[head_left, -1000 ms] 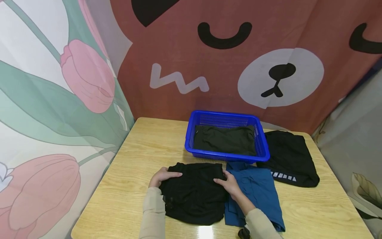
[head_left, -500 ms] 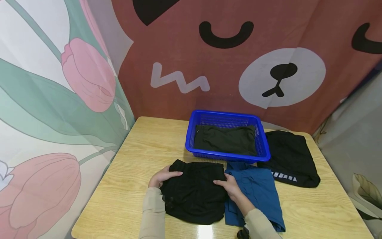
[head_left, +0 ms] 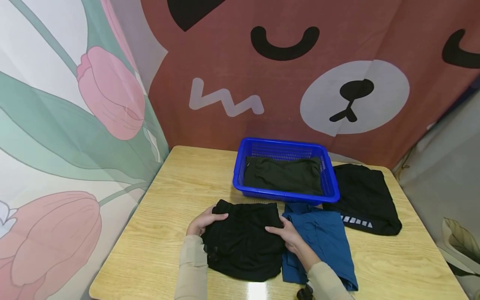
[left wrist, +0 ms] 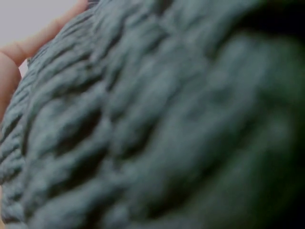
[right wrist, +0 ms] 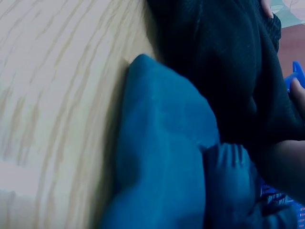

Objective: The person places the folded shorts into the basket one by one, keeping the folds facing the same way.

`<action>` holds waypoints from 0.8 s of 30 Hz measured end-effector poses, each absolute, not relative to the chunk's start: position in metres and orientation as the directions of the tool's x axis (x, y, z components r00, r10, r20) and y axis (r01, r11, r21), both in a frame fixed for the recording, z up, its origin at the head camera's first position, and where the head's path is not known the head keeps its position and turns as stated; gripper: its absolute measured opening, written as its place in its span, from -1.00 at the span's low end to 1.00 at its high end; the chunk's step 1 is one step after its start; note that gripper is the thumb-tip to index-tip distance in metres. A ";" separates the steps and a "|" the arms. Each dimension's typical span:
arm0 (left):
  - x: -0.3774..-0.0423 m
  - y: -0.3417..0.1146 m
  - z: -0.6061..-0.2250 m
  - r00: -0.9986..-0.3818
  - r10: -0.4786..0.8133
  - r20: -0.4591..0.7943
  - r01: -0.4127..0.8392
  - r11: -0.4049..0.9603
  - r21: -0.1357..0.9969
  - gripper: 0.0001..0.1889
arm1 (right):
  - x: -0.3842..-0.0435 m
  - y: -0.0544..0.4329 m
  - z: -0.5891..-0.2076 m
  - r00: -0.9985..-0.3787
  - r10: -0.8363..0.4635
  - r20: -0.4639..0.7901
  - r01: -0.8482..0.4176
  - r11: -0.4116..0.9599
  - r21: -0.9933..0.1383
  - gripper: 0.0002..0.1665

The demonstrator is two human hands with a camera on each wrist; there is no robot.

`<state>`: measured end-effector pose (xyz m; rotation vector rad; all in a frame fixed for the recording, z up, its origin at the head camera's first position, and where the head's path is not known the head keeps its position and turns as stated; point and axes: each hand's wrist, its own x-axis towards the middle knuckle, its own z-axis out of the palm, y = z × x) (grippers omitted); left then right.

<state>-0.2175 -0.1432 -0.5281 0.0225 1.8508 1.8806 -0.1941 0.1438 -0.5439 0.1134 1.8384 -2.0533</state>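
Black shorts [head_left: 247,246] with a gathered elastic waistband lie folded on the table in front of the basket. My left hand [head_left: 202,221] grips their upper left corner, thumb on top and fingers underneath. At the upper right edge my right hand [head_left: 288,233] holds them the same way, its thumb lying across the cloth. The wrinkled black fabric [left wrist: 157,119] fills most of the left wrist view. Folded blue shorts [head_left: 326,237] lie just to the right, partly under my right forearm. The right wrist view has the blue shorts [right wrist: 162,143] beside the black cloth [right wrist: 219,62].
A blue plastic basket [head_left: 238,166] stands at the back of the wooden table [head_left: 161,208], holding a folded dark green garment [head_left: 283,175]. To its right lies a black garment [head_left: 361,198] with a light striped print. Printed curtains [head_left: 225,50] hang behind and at the left.
The waistband edge of the black shorts has risen slightly at the left corner. My right hand has shifted a little to the left with its edge. Basket and other clothes stay put.
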 end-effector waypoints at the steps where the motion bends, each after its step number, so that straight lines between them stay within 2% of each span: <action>1: -0.218 -0.143 -0.528 -0.877 0.353 -0.326 -0.332 0.045 0.942 -0.49 | -0.194 0.144 -0.544 -0.921 -0.244 -0.304 0.329 -0.070 -0.942 -0.23; 5: -0.218 -0.144 -0.527 -0.878 0.350 -0.325 -0.333 0.040 0.942 -0.50 | -0.192 0.143 -0.545 -0.918 -0.284 -0.277 0.306 -0.060 -0.950 -0.18; 15: -0.215 -0.144 -0.520 -0.862 0.376 -0.341 -0.363 0.014 0.932 -0.51 | -0.187 0.137 -0.544 -0.936 -0.264 -0.232 0.271 -0.122 -0.955 -0.31; 24: -0.216 -0.146 -0.528 -0.869 0.382 -0.316 -0.351 -0.025 0.936 -0.50 | -0.186 0.134 -0.541 -0.957 -0.216 -0.195 0.217 -0.082 -0.973 -0.37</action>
